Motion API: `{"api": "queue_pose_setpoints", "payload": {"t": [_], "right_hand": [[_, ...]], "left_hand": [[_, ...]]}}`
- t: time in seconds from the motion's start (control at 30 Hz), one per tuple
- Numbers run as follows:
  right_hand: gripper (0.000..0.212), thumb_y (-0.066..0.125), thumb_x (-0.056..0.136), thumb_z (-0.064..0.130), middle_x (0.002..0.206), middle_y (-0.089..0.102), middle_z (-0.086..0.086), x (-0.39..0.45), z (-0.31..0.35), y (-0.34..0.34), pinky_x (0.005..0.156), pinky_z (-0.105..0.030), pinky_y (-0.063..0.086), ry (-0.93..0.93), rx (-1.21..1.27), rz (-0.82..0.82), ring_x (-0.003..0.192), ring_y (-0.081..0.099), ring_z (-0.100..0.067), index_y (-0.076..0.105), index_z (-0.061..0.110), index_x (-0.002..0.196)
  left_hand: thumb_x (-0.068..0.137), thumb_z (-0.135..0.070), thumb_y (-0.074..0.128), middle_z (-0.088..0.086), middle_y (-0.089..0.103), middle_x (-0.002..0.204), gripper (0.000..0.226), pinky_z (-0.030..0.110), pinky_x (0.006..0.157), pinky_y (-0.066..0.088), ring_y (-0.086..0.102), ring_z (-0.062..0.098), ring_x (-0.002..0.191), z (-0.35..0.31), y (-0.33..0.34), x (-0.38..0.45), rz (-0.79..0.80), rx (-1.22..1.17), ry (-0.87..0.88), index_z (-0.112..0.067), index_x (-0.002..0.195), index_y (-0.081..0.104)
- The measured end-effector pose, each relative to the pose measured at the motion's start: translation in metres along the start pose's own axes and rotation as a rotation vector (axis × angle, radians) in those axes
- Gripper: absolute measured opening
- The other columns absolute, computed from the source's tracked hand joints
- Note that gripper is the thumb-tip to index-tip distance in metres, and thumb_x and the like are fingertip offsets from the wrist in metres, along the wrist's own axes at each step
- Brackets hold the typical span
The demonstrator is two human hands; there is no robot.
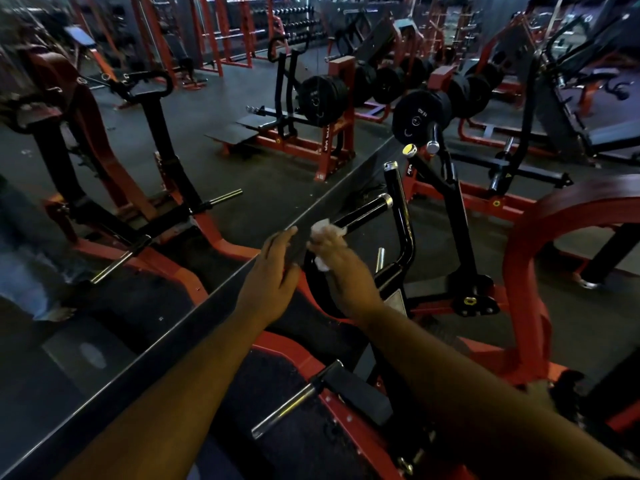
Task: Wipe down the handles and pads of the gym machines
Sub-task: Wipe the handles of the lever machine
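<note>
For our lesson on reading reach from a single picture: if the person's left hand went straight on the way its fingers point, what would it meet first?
The left hand points up and away, fingers straight. Its line probably meets the dark mirror edge first, just left of the black handle that the right hand wipes with the white cloth. Depth is unclear.

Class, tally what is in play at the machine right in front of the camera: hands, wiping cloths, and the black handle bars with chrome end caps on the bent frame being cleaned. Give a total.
Hands: 2, left hand and right hand
White cloth: 1
Chrome-capped black handle bars: 2, lower handle and upright handle
Total: 5
</note>
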State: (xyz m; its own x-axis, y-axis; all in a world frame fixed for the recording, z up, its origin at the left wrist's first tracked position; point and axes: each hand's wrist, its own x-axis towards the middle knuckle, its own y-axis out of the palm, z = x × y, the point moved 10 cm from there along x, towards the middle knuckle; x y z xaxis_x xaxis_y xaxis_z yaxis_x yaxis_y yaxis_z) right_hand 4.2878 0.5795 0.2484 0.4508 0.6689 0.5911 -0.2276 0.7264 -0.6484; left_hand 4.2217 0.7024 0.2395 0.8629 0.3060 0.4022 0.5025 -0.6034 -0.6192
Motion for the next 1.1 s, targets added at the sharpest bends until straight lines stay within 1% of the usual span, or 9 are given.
{"api": "queue_pose_setpoints", "payload": {"t": [0.13,0.2,0.4,0.47,0.57,0.7,0.83,1.0,1.1], "right_hand": [[0.045,0.059,0.092,-0.006,0.150,0.049,-0.020,-0.056,0.020,0.045,0.120,-0.050,0.032,-0.172,-0.023,0.267,0.145,0.040,-0.032,0.060,0.002,0.137],[0.041,0.057,0.095,0.000,0.146,0.055,-0.016,-0.079,0.015,0.040,0.118,-0.053,0.035,-0.211,-0.025,0.317,0.143,0.043,-0.025,0.061,0.004,0.136],[0.040,0.044,0.102,-0.001,0.136,0.064,-0.002,-0.013,-0.050,-0.096,0.113,-0.038,0.044,0.301,0.144,-0.316,0.130,0.057,-0.008,0.062,0.011,0.135],[0.042,0.045,0.101,0.000,0.135,0.064,0.001,0.027,-0.071,-0.113,0.113,-0.033,0.043,0.370,0.045,-0.323,0.129,0.057,-0.007,0.061,0.016,0.135],[0.036,0.045,0.100,0.008,0.125,0.070,-0.009,0.063,-0.100,-0.087,0.102,-0.039,0.051,0.456,-0.137,-0.085,0.118,0.064,-0.027,0.067,0.016,0.128],[0.031,0.049,0.099,0.004,0.122,0.067,-0.015,0.060,-0.050,-0.040,0.099,-0.040,0.049,0.292,-0.177,-0.010,0.118,0.059,-0.028,0.070,0.010,0.120],[0.044,0.052,0.096,-0.006,0.155,0.047,-0.012,0.010,-0.002,-0.005,0.125,-0.038,0.025,0.009,-0.034,-0.072,0.151,0.030,-0.023,0.059,0.005,0.138],[0.054,0.056,0.095,-0.011,0.161,0.035,-0.014,-0.073,-0.012,0.031,0.121,-0.041,0.034,0.001,0.066,-0.011,0.151,0.033,-0.025,0.049,0.002,0.147],[0.049,0.049,0.100,0.003,0.159,0.037,-0.009,-0.108,-0.033,0.031,0.121,-0.039,0.032,0.009,-0.005,0.056,0.151,0.031,-0.017,0.046,0.003,0.149]], "left_hand": [[0.093,-0.035,0.042,-0.002,0.039,0.156,0.061,0.049,0.107,0.050,0.046,0.014,0.138,-0.008,-0.009,0.005,-0.044,-0.059,0.016,-0.036,0.153,0.031],[0.095,-0.032,0.044,-0.004,0.040,0.154,0.058,0.051,0.107,0.050,0.047,0.013,0.137,-0.011,-0.004,0.005,-0.032,-0.064,0.043,-0.035,0.152,0.033],[0.097,-0.022,0.057,0.001,0.036,0.158,0.060,0.053,0.115,0.041,0.041,0.020,0.145,-0.005,0.019,0.012,0.055,0.018,0.029,-0.026,0.153,0.037],[0.097,-0.018,0.060,-0.001,0.032,0.161,0.058,0.053,0.116,0.041,0.038,0.020,0.147,-0.002,0.025,0.013,0.086,0.087,0.014,-0.023,0.153,0.042],[0.097,-0.021,0.063,-0.005,0.028,0.162,0.057,0.052,0.110,0.048,0.038,0.019,0.148,-0.004,0.024,0.012,0.084,0.126,0.013,-0.025,0.152,0.045],[0.098,-0.017,0.065,-0.003,0.035,0.159,0.051,0.044,0.105,0.051,0.046,0.003,0.131,-0.006,0.004,0.008,-0.016,0.113,0.027,-0.020,0.147,0.051],[0.102,-0.009,0.056,0.001,0.044,0.151,0.044,0.051,0.108,0.049,0.052,0.019,0.135,0.004,-0.017,0.007,-0.132,0.002,0.019,-0.018,0.145,0.051],[0.102,-0.040,0.047,-0.001,0.041,0.154,0.051,0.049,0.112,0.046,0.045,0.016,0.142,-0.006,0.003,0.015,-0.044,0.022,0.067,-0.018,0.148,0.047],[0.102,-0.050,0.045,0.003,0.030,0.164,0.063,0.047,0.119,0.037,0.034,0.022,0.150,-0.025,0.032,0.018,0.052,0.197,0.150,-0.021,0.156,0.036]]}}
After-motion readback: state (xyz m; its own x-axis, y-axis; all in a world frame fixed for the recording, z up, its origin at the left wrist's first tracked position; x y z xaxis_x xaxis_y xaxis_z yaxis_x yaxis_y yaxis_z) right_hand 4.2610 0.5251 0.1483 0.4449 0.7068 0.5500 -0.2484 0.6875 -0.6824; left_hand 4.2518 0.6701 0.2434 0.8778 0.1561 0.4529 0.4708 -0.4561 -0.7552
